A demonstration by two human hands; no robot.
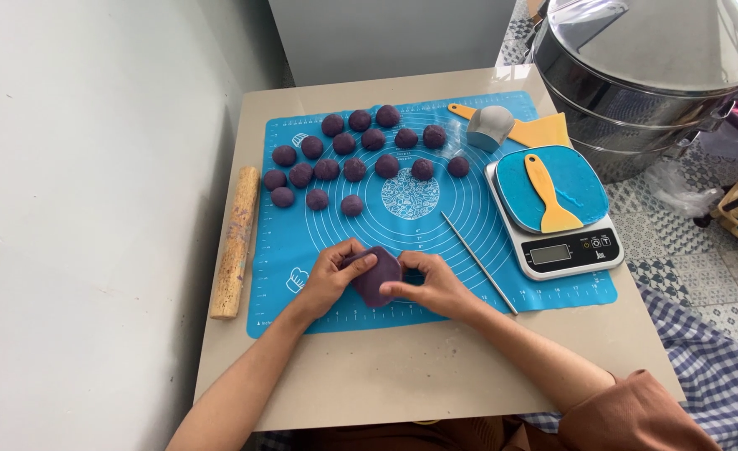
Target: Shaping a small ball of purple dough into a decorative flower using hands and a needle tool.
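Centrally on blue mat [502, 288]: purple dough lump [375, 276], pinched between left hand [333, 277] and right hand [432, 284], both closed on it. Beyond lump: rows of purple dough balls [355, 169]. Right of lump: thin metal rod [479, 261], then scale [563, 250] bearing yellow scraper [550, 197]. Off mat's left edge: wooden rolling pin [235, 242].

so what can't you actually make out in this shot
- Purple dough piece, head view: its edges are covered by the left hand and right hand.
- Steel steamer pot, head view: cut off by the top and right edges.
- Kitchen scale, head view: display too small to read.
- Blue mat, head view: printed markings too fine to read.
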